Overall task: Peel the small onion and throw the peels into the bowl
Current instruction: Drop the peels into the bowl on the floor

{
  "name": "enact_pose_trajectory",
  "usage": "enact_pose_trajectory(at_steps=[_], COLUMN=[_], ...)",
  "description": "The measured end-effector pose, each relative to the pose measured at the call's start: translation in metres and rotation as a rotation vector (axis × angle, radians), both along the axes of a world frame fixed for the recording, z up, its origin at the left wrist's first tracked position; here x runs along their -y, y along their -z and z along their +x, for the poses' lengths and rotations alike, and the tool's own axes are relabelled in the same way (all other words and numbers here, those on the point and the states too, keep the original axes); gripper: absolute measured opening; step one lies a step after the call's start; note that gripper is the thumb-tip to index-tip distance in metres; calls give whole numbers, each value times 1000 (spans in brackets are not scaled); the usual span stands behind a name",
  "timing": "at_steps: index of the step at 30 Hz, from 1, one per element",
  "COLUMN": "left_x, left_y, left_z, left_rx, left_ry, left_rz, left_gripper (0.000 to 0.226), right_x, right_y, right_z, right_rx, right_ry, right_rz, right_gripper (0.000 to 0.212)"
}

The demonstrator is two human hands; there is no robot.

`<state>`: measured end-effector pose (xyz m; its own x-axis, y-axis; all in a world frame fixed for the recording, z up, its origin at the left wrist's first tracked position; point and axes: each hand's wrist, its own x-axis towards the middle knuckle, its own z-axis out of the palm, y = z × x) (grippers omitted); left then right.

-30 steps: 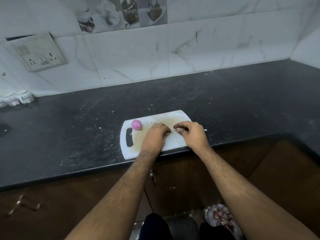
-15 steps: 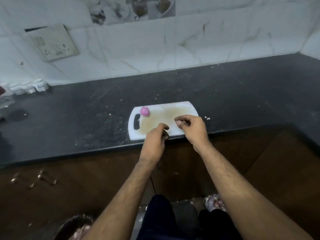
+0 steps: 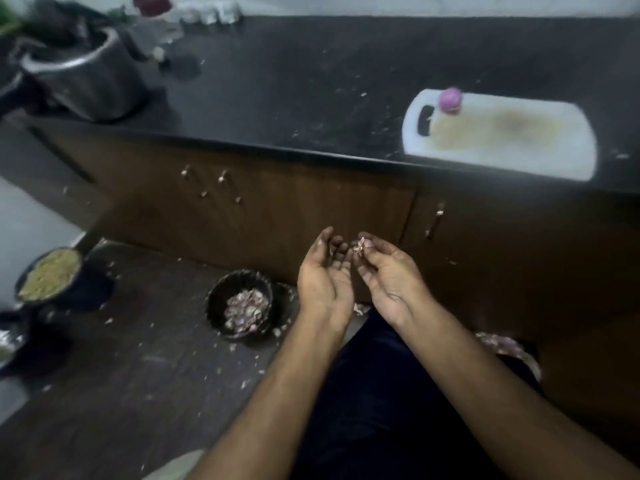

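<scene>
Peels point(image 3: 360, 244) pinched in right hand point(image 3: 388, 275) now off the board, near the bowl point(image 3: 221, 292); left hand point(image 3: 323, 275) relaxed

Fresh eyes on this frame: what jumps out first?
Two hands held palms-up low in front of the cabinet: the right hand pinches a bit of onion peel at its fingertips, and the left hand is open beside it. On the floor to their left sits a dark bowl of peels, with scraps scattered around it. Up on the counter, a pink peeled onion rests on the white cutting board.
</scene>
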<state>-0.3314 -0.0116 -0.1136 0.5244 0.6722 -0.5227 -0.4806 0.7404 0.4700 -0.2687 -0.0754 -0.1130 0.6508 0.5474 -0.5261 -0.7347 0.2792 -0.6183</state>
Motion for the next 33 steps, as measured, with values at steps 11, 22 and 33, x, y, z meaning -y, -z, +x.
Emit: enact_pose_trajectory(at_steps=[11, 22, 33], left_x=[-64, -154, -242], left_y=[44, 87, 117], left_z=[-76, -102, -104], left_rx=[54, 0, -150], left_ry=[-313, -502, -644], left_rz=[-96, -161, -275], left_gripper=[57, 69, 79], right_x=[-105, -204, -302], right_y=[26, 62, 104], right_z=[-92, -113, -110], right_rx=[-77, -110, -195], right_ry=[-57, -280, -549], right_rz=[-129, -199, -292], right_gripper=[23, 40, 69])
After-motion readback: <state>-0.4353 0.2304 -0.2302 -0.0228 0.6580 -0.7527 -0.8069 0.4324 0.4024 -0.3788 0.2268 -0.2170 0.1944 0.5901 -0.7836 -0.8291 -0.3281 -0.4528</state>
